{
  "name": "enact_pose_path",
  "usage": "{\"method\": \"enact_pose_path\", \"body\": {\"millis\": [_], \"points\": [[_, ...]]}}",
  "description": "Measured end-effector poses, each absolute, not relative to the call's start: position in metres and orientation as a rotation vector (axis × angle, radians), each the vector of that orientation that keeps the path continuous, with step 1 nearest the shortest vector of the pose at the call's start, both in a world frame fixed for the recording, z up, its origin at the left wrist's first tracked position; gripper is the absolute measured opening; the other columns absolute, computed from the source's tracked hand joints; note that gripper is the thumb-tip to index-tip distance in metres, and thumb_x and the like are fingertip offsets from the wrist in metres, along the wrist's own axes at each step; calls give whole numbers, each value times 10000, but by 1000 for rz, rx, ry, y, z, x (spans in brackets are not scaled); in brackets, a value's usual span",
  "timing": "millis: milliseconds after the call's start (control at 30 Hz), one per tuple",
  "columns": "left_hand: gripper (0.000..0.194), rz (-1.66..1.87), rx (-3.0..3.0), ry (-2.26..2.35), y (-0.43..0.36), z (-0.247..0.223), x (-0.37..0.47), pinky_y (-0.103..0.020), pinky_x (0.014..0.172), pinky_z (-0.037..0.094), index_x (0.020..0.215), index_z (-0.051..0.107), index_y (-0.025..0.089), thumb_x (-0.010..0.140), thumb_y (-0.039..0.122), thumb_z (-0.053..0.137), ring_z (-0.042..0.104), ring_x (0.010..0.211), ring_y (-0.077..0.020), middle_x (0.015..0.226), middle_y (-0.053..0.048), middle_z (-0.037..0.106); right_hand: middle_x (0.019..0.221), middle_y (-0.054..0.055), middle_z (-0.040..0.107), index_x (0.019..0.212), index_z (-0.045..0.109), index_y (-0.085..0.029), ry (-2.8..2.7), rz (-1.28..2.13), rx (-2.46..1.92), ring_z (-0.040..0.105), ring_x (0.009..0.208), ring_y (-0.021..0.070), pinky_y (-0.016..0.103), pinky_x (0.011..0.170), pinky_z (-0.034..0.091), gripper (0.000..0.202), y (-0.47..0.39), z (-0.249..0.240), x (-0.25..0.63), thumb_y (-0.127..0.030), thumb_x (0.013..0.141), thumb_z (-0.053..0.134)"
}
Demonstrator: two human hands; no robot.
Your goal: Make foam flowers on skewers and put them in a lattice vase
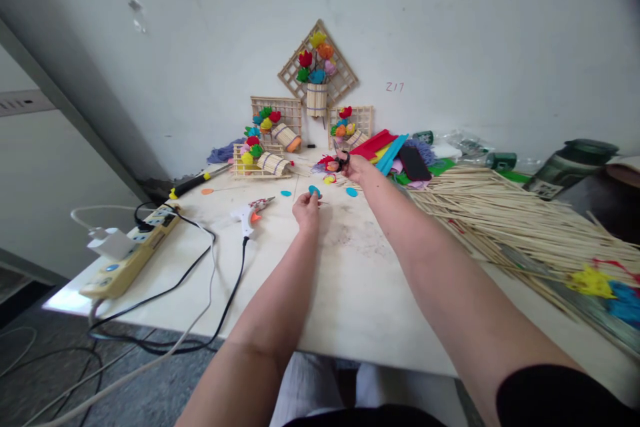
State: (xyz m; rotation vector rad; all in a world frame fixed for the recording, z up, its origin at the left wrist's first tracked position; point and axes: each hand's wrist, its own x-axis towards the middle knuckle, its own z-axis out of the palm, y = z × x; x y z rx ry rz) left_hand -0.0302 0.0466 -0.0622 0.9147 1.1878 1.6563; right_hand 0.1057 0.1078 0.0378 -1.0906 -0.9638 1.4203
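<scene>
My left hand (pixel 307 211) pinches a small round blue piece (pixel 314 191) just above the middle of the table. Farther back and to the right, my right hand (pixel 356 168) is closed on dark-handled scissors (pixel 342 159), their blades pointing up and away. One flat blue piece (pixel 285 193) lies left of my left hand and another blue piece (pixel 352 192) lies right of it. An orange piece (pixel 207 191) rests farther left. Near the scissors are small red and yellow bits.
A white glue gun (pixel 246 219) and a power strip (pixel 131 257) with cables are at left. Lattice panels (pixel 319 67) with colourful flowers stand at the back. Coloured sheets (pixel 393 155), a phone (pixel 414 163), many thin sticks (pixel 510 207) and a dark jar (pixel 571 167) are at right.
</scene>
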Motion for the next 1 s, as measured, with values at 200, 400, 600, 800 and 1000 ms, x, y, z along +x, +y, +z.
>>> {"method": "enact_pose_path", "body": {"millis": [200,400,600,800,1000], "points": [[191,1657,922,1179,47,-61,-29,-209,517,402,711,605,137,678,325,612,532,514,-90,698,-52,666,506,-7,542,773,528,-148,-866,1553,-919,462,415,64,132,311,274,196,113,30,112,-266,885,419],[194,1661,912,1173,45,-58,-29,-204,499,394,691,599,137,676,329,624,534,509,-86,687,-35,648,514,-10,546,806,559,-138,-876,1640,-823,427,399,59,145,309,244,262,108,25,116,-345,868,412],[288,1611,842,943,40,-49,-31,-205,539,426,709,590,135,606,379,702,613,613,-126,643,-11,599,531,1,580,794,572,-160,-968,1577,-941,481,438,77,157,342,286,238,93,20,110,-373,835,474],[317,1510,733,603,36,-40,-31,-291,782,476,712,591,137,544,337,772,640,862,-177,841,-53,661,523,-6,587,799,583,-156,-1091,1550,-1017,479,403,74,163,335,284,226,80,13,93,-364,822,497],[277,1492,749,692,41,-47,-29,-298,836,464,712,618,123,584,330,752,626,856,-153,808,-51,662,524,-28,568,805,601,-146,-1144,1404,-1033,491,388,72,164,312,297,238,78,0,80,-376,742,595]]}}
